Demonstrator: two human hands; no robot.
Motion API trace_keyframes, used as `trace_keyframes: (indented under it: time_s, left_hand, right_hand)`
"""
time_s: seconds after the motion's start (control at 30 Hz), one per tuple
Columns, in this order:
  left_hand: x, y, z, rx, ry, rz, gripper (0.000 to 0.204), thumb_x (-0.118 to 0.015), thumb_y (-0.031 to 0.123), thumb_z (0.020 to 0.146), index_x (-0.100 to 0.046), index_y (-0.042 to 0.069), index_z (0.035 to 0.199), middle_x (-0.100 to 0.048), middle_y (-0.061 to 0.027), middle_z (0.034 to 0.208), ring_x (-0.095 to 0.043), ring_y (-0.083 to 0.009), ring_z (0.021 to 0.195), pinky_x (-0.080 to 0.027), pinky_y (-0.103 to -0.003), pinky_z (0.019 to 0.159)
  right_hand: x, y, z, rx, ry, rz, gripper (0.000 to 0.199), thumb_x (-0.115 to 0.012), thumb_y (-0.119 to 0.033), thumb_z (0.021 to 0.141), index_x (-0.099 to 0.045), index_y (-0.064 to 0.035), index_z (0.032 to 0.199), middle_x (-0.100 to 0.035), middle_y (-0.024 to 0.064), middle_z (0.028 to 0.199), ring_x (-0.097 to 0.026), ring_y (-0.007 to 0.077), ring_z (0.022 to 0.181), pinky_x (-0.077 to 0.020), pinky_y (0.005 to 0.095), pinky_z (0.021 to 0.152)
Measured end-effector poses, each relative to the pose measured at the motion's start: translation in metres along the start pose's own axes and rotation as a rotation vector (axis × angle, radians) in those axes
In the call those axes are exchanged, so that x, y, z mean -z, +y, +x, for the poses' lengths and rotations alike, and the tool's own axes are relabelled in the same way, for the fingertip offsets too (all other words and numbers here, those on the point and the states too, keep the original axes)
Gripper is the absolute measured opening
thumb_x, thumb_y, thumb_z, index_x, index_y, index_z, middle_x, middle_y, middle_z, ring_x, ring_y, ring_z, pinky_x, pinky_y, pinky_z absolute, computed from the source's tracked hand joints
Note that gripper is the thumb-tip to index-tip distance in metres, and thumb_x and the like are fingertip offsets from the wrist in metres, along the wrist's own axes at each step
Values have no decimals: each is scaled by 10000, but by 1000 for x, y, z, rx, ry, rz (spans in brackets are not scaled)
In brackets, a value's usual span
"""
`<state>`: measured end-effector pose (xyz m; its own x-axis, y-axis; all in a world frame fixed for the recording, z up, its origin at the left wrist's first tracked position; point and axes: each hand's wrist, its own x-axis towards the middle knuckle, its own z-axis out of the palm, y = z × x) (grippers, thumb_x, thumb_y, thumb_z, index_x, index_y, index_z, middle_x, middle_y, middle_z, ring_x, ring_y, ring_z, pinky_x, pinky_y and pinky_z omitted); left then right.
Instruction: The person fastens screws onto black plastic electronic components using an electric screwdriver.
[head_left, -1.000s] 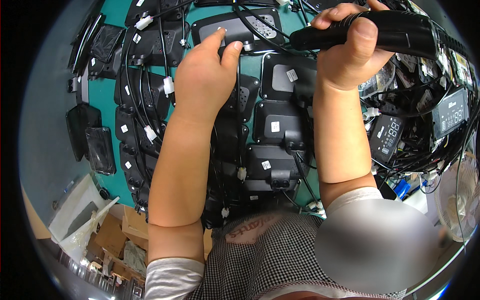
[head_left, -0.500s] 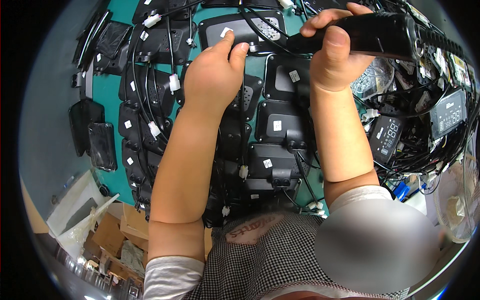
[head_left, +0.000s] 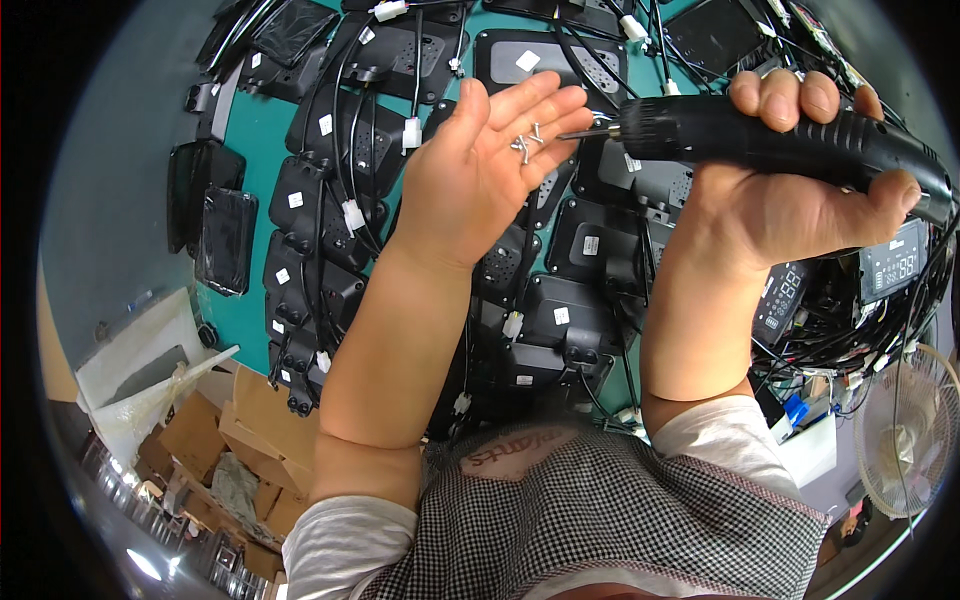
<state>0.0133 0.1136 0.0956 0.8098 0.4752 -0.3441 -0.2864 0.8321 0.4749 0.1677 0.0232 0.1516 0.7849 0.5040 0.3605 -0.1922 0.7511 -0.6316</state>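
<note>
Palm up and fingers stretched out, my left hand [head_left: 465, 190] bears several small silver screws [head_left: 524, 150] lying loose near the base of its fingers. My right hand [head_left: 765, 195] is wrapped round a black electric screwdriver [head_left: 690, 128]. The thin bit [head_left: 588, 134] points left and ends by the left fingers, close to the screws; whether it touches one I cannot tell. Just beyond the left fingertips lies a black panel housing [head_left: 510, 65] with a white label and a perforated patch. Its lower right part is hidden by the screwdriver and hand.
Rows of black housings [head_left: 565, 310] with cables and white connectors [head_left: 412, 132] cover the green mat [head_left: 240, 320]. At the right are a pile of wired display units [head_left: 893, 262] and a fan [head_left: 905, 430]. Cardboard boxes [head_left: 265, 425] stand at the lower left.
My left hand has turned from palm down at the far housing to palm up, showing the screws. The screwdriver has moved right and nearer, its bit now beside that palm. The whole view has shifted.
</note>
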Motion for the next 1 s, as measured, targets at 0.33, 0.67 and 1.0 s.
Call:
trace_keyframes:
  time_s: [0.33, 0.67, 1.0]
  left_hand:
    - [1, -1, -15, -30, -52, 126, 563, -325, 380, 944, -391, -103, 1225, -511, -191, 1159, -509, -257, 1058, -393, -352, 919]
    - [25, -4, -9, 90, 64, 159, 235, -549, 171, 861, -549, -10, 1011, -585, -56, 854, -557, -124, 746, -459, -230, 661]
    - [31, -3, -9, 115, 36, 121, 247, -529, 229, 880, -560, 17, 1001, -582, -42, 810, -545, -115, 676, -422, -215, 543]
  right_hand:
    - [-8, 17, -13, -30, 102, -108, 501, -531, -589, 718, -545, -152, 963, -535, 40, 719, -475, 173, 573, -382, 339, 567]
    - [-2, 14, -4, -23, 71, -112, 486, -536, -586, 712, -553, -151, 927, -530, 42, 701, -479, 174, 565, -391, 338, 567]
    - [2, 3, 5, -32, 54, -44, 492, -566, -571, 685, -570, -123, 887, -533, 46, 695, -489, 172, 566, -401, 341, 568]
